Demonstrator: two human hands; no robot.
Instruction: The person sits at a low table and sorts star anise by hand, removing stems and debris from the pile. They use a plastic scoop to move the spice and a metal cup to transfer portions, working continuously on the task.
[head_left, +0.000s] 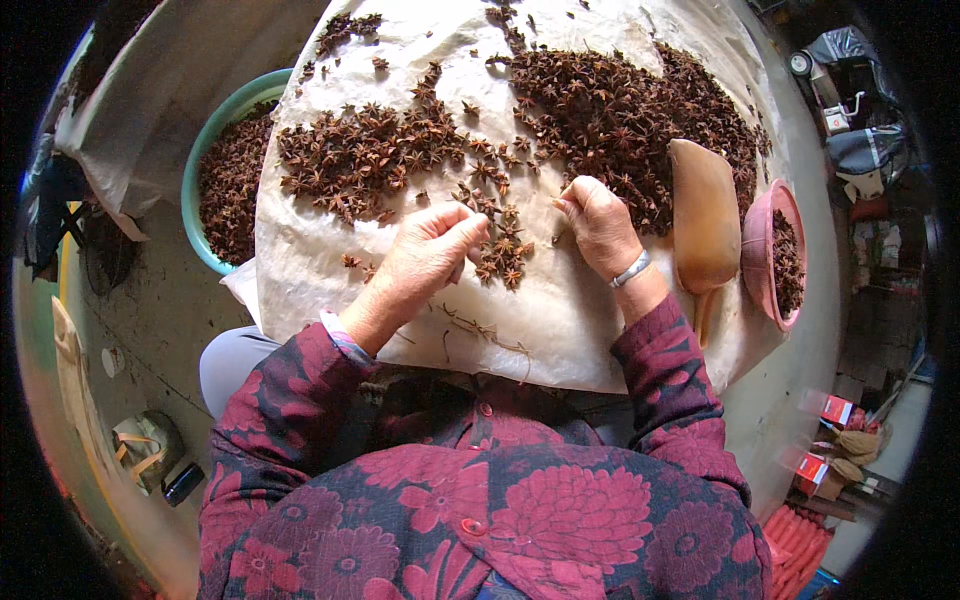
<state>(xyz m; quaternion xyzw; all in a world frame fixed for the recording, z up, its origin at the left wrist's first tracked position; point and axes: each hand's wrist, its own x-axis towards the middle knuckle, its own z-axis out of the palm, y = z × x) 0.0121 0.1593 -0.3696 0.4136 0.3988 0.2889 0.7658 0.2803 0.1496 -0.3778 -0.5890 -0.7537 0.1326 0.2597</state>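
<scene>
Over a pale cloth-like sheet (560, 330), both hands work close to loose star anise. My left hand (425, 255) is closed, thumb against the curled fingers, beside a small cluster of star anise (503, 255); whatever it pinches is hidden. My right hand (600, 225) wears a silver bracelet at the wrist and is also closed, with something tiny and pale at its fingertips that I cannot make out. Beyond it spreads a large dark heap of star anise (620, 110). A smaller heap (360, 155) lies past my left hand. Thin stems (470, 322) lie near the front edge.
A tan plastic scoop (705, 215) rests right of my right hand, its handle toward me. Beside it stands a pink basin (756, 250) holding dark pieces. At the left, a green basin (205, 150) full of star anise stands against the sheet. Red boxes (812, 468) are at lower right.
</scene>
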